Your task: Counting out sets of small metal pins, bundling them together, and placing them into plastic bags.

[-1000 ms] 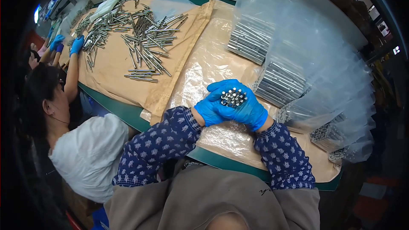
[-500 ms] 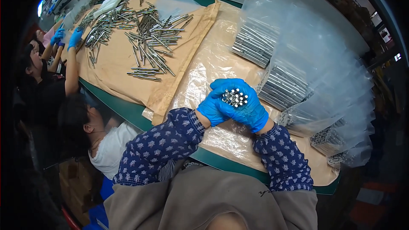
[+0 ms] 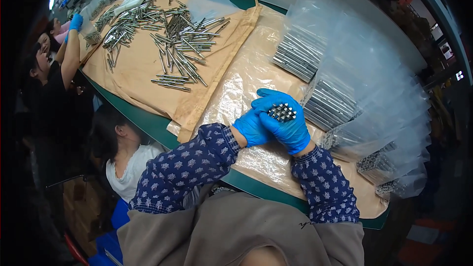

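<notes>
Bundle of metal rods (image 3: 282,113): gripped between both hands, above clear plastic sheeting (image 3: 244,76), towards the near edge of the green worktop (image 3: 148,124). Rod ends face up, packed close; their lower lengths are hidden by the gloves.

Left hand (image 3: 253,129): blue glove, closed against the bundle from the left. Right hand (image 3: 294,137): blue glove, curled around the bundle from the right. Gloves overlap and touch; individual finger positions partly hidden. Both forearms in dark-blue patterned sleeves (image 3: 185,172).

Far left part of worktop: loose rods (image 3: 182,44) heaped in mixed directions on brown paper (image 3: 130,81); a smaller group (image 3: 171,82), roughly parallel, lies nearest the near edge of that paper.

Right part, running from far edge to near right corner: clear bags (image 3: 331,99) of rods, overlapping in a row.

Left end: co-worker's blue-gloved hand (image 3: 76,22) raised beside a clear bag; finger state cannot be told. Second co-worker in white top (image 3: 132,170) just off the near edge.
</notes>
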### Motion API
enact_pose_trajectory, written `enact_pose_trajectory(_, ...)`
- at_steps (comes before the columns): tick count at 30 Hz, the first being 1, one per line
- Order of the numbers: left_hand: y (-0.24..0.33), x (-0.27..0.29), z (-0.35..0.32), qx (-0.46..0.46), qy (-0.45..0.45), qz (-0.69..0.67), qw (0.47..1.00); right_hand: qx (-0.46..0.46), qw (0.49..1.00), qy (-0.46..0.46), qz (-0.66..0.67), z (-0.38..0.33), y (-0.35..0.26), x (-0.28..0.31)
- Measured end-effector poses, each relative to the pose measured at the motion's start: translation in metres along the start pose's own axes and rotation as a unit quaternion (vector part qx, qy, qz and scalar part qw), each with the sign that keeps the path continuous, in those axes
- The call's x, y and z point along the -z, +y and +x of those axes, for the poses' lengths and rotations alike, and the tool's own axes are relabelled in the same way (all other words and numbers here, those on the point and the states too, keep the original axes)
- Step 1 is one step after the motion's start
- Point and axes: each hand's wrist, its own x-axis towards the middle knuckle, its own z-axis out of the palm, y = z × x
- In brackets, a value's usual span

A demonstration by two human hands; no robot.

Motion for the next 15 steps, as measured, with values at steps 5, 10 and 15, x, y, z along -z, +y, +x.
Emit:
enact_pose_trajectory(5,0.009,0.006,0.007,-0.028,0.014,0.123,0.992,-0.176,0.968,0.030,0.175,0.000,-0.003,0.001)
enact_pose_trajectory(10,0.021,0.019,-0.006,0.198,0.021,-0.443,0.874,0.036,0.993,0.027,-0.107,0.017,-0.039,0.019)
enact_pose_trajectory(15,0.032,0.025,-0.032,0.368,-0.147,-0.538,0.744,0.171,0.717,-0.227,-0.636,-0.012,-0.073,-0.004)
